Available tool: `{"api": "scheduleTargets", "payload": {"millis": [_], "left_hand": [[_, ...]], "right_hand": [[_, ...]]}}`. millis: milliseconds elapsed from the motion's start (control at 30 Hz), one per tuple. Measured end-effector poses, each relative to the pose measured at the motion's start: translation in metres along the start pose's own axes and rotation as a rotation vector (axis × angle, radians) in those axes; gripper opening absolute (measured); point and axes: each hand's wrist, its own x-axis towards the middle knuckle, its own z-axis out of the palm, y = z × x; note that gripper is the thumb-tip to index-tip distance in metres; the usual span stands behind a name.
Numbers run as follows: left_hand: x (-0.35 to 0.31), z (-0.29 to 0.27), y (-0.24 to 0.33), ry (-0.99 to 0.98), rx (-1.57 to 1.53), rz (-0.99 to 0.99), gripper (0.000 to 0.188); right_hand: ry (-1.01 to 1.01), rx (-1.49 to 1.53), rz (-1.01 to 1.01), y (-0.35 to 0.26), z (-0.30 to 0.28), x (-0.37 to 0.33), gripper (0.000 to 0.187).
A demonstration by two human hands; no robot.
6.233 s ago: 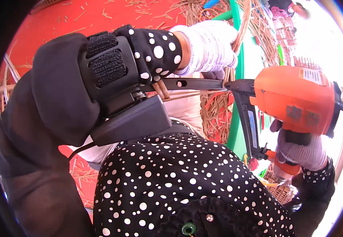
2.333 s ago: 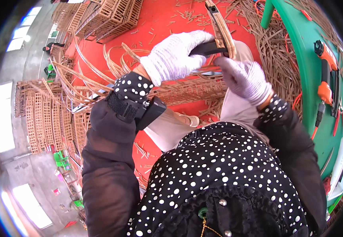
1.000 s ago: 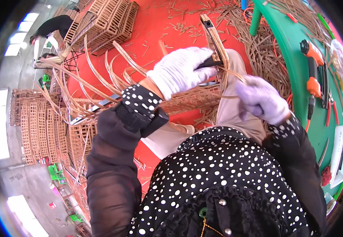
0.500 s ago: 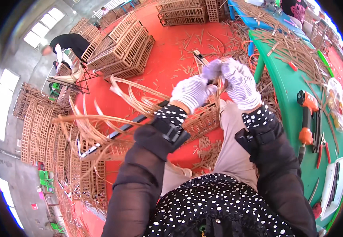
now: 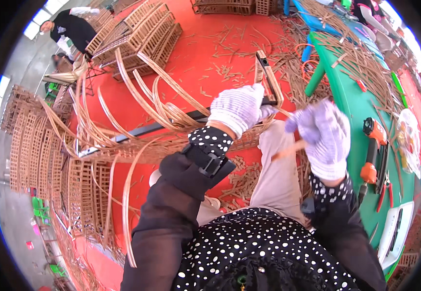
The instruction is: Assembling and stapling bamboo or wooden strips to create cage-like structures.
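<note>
A half-woven basket of brown strips on a black metal frame lies before me, with long loose strips curving up along it. My left hand, in a white-and-lilac striped glove, is closed on the basket's rim near the frame's right corner; its fingertips are partly hidden. Off to the right of that corner, my gloved right hand is smeared by motion, its fingers bent around a brown strip whose end sticks out toward my leg. Another strip end runs from the corner toward this hand.
On the green table at right lie an orange-and-black power drill, red-handled pliers, a white tray and heaped strips. Strip scraps litter the red floor. Stacked baskets and a person in black are at the far left.
My hands were together at the frame's corner; the right has pulled away rightward and down with a strip. The basket's loose strips have swung upward, and the distant person has straightened up.
</note>
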Motion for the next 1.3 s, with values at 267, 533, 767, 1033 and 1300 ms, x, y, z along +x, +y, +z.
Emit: {"api": "scheduleTargets", "payload": {"millis": [267, 533, 767, 1033, 1300], "left_hand": [[-0.037, -0.002, -0.011, 0.33, -0.221, 0.15, 0.049], [-0.026, -0.009, -0.01, 0.204, -0.228, 0.175, 0.033], [-0.015, -0.009, -0.019, -0.032, -0.365, 0.195, 0.035], [0.014, -0.018, -0.023, -0.398, -0.451, 0.082, 0.04], [0.041, -0.013, 0.0, -0.321, -0.406, 0.041, 0.032]], "right_hand": [[-0.096, -0.256, 0.345, 0.016, 0.06, 0.122, 0.034], [-0.447, -0.725, 0.356, 0.041, 0.053, 0.163, 0.039], [0.002, -1.162, -0.86, 0.01, 0.011, 0.114, 0.027], [0.061, -0.664, -0.229, 0.112, -0.011, 0.004, 0.062], [-0.185, -0.533, -0.224, 0.107, -0.056, 0.058, 0.057]]}}
